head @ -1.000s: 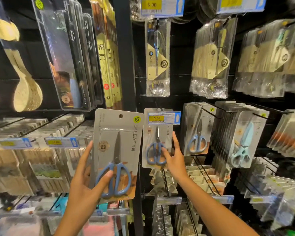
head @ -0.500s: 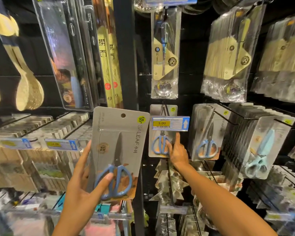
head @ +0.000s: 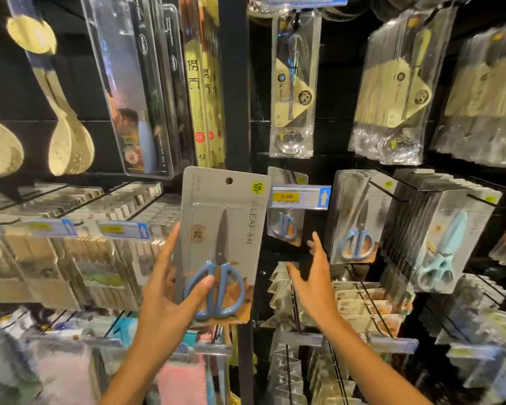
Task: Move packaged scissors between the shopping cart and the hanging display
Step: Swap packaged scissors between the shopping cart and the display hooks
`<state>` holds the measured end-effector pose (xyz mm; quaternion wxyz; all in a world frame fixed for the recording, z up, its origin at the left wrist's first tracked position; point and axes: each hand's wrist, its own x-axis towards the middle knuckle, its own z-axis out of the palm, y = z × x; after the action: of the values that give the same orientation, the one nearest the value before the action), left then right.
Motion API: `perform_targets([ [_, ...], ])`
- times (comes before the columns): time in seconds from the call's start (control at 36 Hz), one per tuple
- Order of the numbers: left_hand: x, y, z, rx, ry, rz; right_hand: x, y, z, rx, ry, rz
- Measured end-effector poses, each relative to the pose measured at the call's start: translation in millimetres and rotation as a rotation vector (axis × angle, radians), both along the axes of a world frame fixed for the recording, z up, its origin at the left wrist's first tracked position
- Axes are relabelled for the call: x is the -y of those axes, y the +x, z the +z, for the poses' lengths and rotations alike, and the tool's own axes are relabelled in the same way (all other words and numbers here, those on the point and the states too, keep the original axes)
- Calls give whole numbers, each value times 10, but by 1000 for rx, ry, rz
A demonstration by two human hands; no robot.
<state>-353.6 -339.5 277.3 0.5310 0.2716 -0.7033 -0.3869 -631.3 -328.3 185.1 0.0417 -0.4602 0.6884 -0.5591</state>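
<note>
My left hand [head: 170, 290] grips a grey card pack of blue-handled scissors [head: 222, 229], thumb across the handles, held upright in front of the black upright post. One pack of the same scissors [head: 285, 226] hangs far back on the display hook behind a 5.00 price tag [head: 300, 196]. My right hand [head: 311, 276] hovers just below and right of that hanging pack, fingers straight and spread, holding nothing. A fuller row of the same scissors [head: 357, 217] hangs on the hook to the right.
Packs of light-blue scissors [head: 441, 244] hang further right. Packaged spoons [head: 292, 83] and utensils hang above. Chopstick and knife packs [head: 135, 92] and wooden ladles [head: 67, 141] hang at the upper left. Rows of small packs fill the lower hooks. No shopping cart shows.
My right hand has come off the hanging scissors pack and drawn back and down, fingers now spread. The pack in my left hand has risen and moved nearer the hook.
</note>
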Motion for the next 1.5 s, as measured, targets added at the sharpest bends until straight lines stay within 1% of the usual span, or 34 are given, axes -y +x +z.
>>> perform_targets([
  [0.06, -7, 13, -26, 0, 0, -8, -184, 183, 54, 74, -25, 31],
  [0.11, -32, 25, -46, -4, 3, -25, -369, 376, 152, 138, -74, 124],
  [0.22, -180, -18, -50, -17, -5, -74, -734, 740, 426, 192, -119, 394],
  [0.31, -279, -66, -75, -27, 13, -121, -896, 927, 591, 218, -122, 489],
  [0.42, -413, -123, -104, 1, -7, -137, -1000, 1029, 640, 180, -124, 397],
  [0.5, -459, -149, -145, 35, -20, -148, -1084, 1029, 616, 185, -142, 338],
  [0.61, -408, -180, -173, 111, -77, -146, -1182, 965, 547, 171, -156, 283],
  [0.75, -153, -283, -133, 108, -333, -2, -1285, 791, 397, 175, -157, 204],
  [0.89, 169, -530, 5, 164, -616, 147, -1295, 630, 241, 232, -108, 170],
  [0.97, 335, -686, 51, 222, -724, 187, -1248, 535, 155, 245, -67, 158],
  [1.08, 461, -785, 23, 257, -748, 184, -1154, 428, 49, 246, -24, 133],
  [1.22, 507, -809, -18, 265, -763, 181, -1017, 340, 9, 266, 12, 158],
  [1.33, 553, -815, -36, 267, -771, 181, -875, 259, 40, 270, -4, 164],
  [1.5, 590, -791, -44, 283, -802, 199, -709, 190, 200, 206, -45, 191],
])
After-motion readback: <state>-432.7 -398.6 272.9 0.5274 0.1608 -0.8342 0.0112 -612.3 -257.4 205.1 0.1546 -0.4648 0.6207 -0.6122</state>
